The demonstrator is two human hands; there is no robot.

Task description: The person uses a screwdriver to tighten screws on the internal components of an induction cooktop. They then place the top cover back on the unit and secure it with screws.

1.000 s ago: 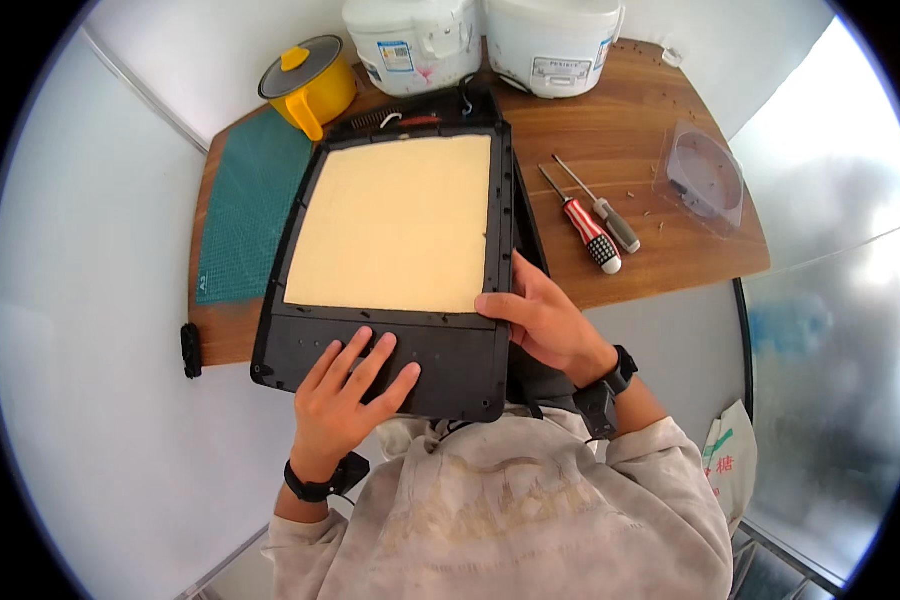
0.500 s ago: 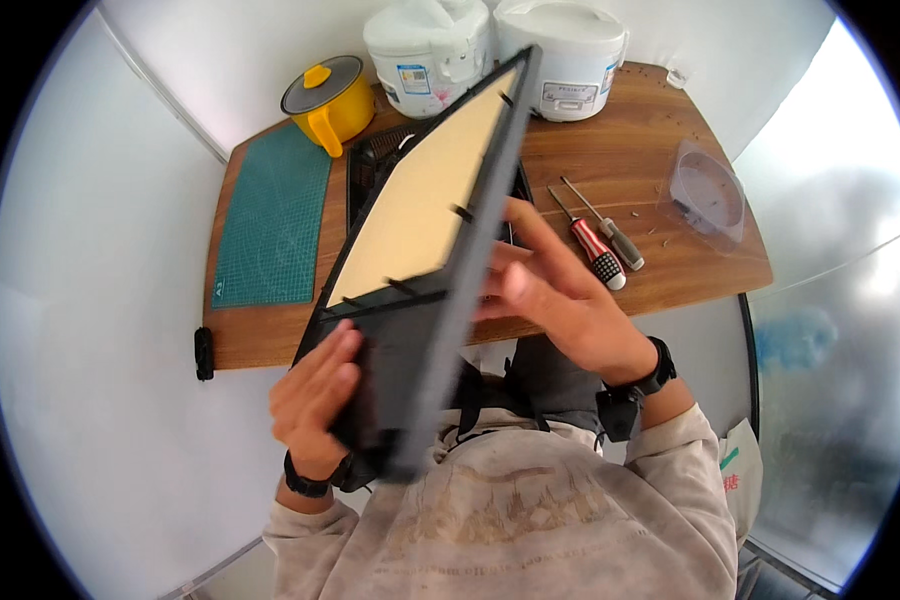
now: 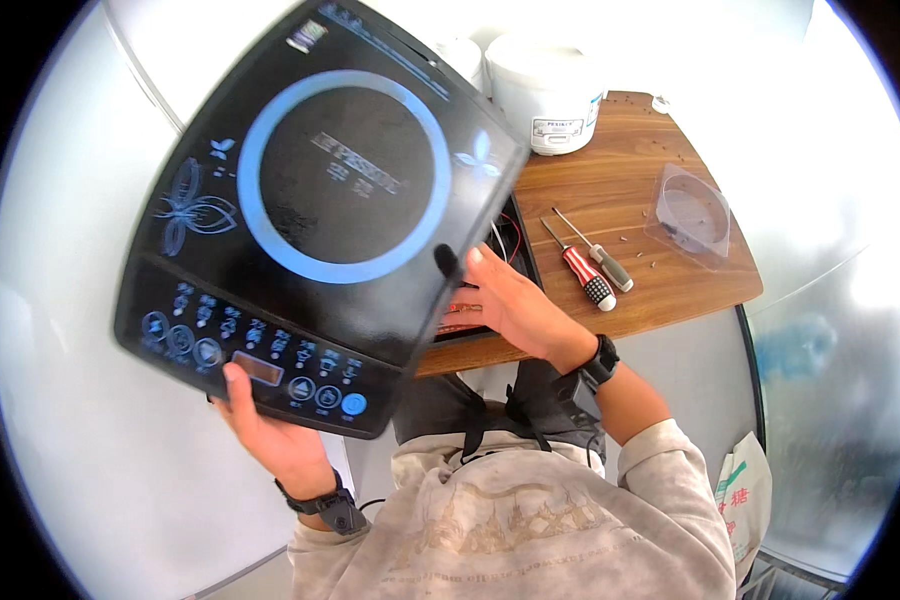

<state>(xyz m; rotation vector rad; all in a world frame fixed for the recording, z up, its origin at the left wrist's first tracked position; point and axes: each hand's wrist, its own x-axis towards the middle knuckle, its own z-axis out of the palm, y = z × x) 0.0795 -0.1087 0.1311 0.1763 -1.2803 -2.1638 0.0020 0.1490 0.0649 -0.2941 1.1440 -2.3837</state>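
My left hand (image 3: 260, 430) grips the lower edge of a black induction cooker top panel (image 3: 200, 280), held up tilted, glossy face showing with its blue ring and buttons. My right hand (image 3: 505, 310) is open at the panel's right edge, fingertips against or just behind it, partly hidden. Under that edge lies an open black casing (image 3: 523, 280) with wires, mostly hidden. To its right are a red-striped screwdriver (image 3: 588, 278) and a grey-handled screwdriver (image 3: 610, 266) on the wooden table (image 3: 670, 290).
A white rice cooker (image 3: 540, 85) stands at the back, a second mostly hidden behind the panel. A clear plastic tray (image 3: 687, 215) with small loose pieces nearby sits at the right. A white bag (image 3: 742, 500) is low at right, beside frosted panels.
The panel has flipped from its cream inner side to its glossy face and risen leftward, now hiding the green mat and yellow pot. My right hand has loosened from its earlier grip.
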